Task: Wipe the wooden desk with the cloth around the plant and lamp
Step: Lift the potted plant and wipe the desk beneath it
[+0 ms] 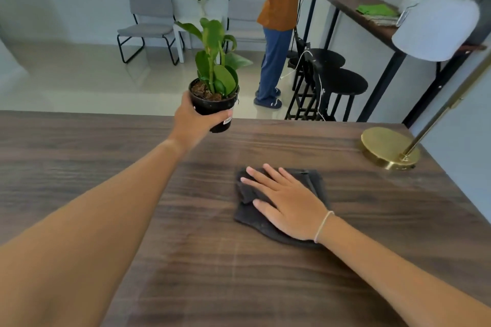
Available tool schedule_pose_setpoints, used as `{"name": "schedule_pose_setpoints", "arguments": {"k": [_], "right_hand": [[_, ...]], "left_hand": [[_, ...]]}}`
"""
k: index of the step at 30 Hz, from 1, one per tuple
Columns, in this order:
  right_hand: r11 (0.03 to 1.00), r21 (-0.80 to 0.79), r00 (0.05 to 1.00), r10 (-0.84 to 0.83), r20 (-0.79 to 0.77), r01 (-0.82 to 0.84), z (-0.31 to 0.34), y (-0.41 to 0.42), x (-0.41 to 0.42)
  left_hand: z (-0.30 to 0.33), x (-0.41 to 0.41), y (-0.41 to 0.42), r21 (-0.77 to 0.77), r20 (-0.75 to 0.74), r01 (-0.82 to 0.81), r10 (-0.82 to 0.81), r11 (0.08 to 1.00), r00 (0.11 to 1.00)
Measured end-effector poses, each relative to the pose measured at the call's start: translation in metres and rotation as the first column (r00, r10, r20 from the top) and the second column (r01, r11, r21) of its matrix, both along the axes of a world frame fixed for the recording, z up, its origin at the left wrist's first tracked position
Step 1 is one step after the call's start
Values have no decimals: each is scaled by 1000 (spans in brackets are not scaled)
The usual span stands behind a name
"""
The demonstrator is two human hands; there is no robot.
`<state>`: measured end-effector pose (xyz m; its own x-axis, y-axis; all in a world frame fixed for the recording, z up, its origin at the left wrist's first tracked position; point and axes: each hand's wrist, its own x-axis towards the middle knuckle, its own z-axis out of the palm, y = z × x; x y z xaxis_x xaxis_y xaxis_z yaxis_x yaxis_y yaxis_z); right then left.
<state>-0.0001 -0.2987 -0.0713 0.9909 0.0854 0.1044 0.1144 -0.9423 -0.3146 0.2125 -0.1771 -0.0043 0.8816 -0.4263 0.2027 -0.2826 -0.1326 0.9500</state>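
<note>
My left hand (195,117) grips the black pot of a green plant (214,98) at the desk's far edge; the pot looks tilted and lifted slightly off the wood. My right hand (285,203) lies flat, fingers spread, on a dark grey cloth (248,216) spread on the wooden desk (159,220) right of centre. A brass lamp stands at the far right: its round base (388,146) rests on the desk and its white shade (435,25) hangs above.
Beyond the desk's far edge a person (279,34) stands on the tiled floor. Black stools (337,82) and a tall side table (372,10) are at the right. Two grey chairs (148,21) line the back wall.
</note>
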Motion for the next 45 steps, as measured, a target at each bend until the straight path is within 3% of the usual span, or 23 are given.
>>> {"name": "schedule_pose_setpoints", "arguments": {"k": [2, 4, 6, 8, 10, 12, 14, 16, 19, 22, 24, 26, 28, 31, 33, 35, 37, 39, 41, 43, 45], "right_hand": [[999, -17, 999, -34, -23, 33, 6, -24, -8], [975, -74, 976, -213, -48, 209, 13, -62, 9], [886, -121, 879, -461, -120, 448, 21, -81, 39], [840, -157, 835, -538, -120, 519, 21, -61, 70], [904, -140, 905, -418, -81, 405, 16, -9, 85], [981, -97, 985, -172, -10, 170, 8, 50, 71], [996, -68, 998, 64, 14, -63, 1, 91, 24], [992, 0, 992, 129, 14, -129, 0, 89, -29], [992, -68, 994, -107, 0, 107, 10, 21, -63], [862, -136, 854, -505, -126, 489, 29, -36, -46], [806, -141, 799, -590, -117, 575, 30, -21, -28], [880, -107, 879, -471, -75, 463, 21, 26, -26], [975, -79, 978, -209, -3, 208, 6, 85, -55], [999, 16, 999, -37, 1, 37, 1, 113, -130], [993, 0, 993, -121, -7, 121, 7, 75, -169], [937, -63, 937, -347, -44, 344, 15, 13, -189], [789, -131, 780, -614, -120, 600, 26, -35, -180], [692, -161, 681, -721, -125, 703, 32, -33, -152], [777, -159, 785, -620, -24, 609, 24, 11, -130], [943, -113, 950, -311, 43, 314, 10, 81, -138], [998, -34, 998, -59, 4, 59, 6, 130, -174]], "left_hand": [[2, -2, -4, -6, -6, 18, -18, 1000, 1000], [2, -4, -3, 2, -3, 46, -46, 999, 999], [2, -6, 3, -3, 4, 52, -52, 999, 999], [4, -8, 10, -6, 16, 35, -35, 999, 999], [7, -9, 17, -2, 24, 22, -22, 1000, 999], [11, -8, 23, 6, 26, 9, -9, 1000, 1000], [16, -9, 28, 18, 32, 8, -8, 1000, 999], [20, -12, 32, 18, 33, 30, -30, 999, 999], [21, -23, 35, 6, 21, 52, -52, 999, 998], [15, -36, 38, -6, 12, 84, -84, 996, 996], [11, -44, 37, -20, 2, 102, -102, 995, 995], [7, -53, 33, -46, -9, 108, -108, 993, 994], [2, -62, 26, -56, -19, 124, -125, 991, 992], [0, -78, 14, -33, -11, 179, -179, 983, 984], [-2, -91, 6, -33, -13, 205, -206, 978, 979], [-5, -104, 3, -43, -8, 209, -210, 977, 978], [-9, -114, 3, -42, -7, 199, -200, 979, 980], [-13, -123, 5, -36, -8, 184, -185, 982, 983], [-16, -131, 7, -43, -24, 163, -164, 986, 986], [-19, -139, 7, -53, -53, 151, -154, 987, 987], [-20, -146, 6, -36, -58, 152, -154, 988, 986]]}}
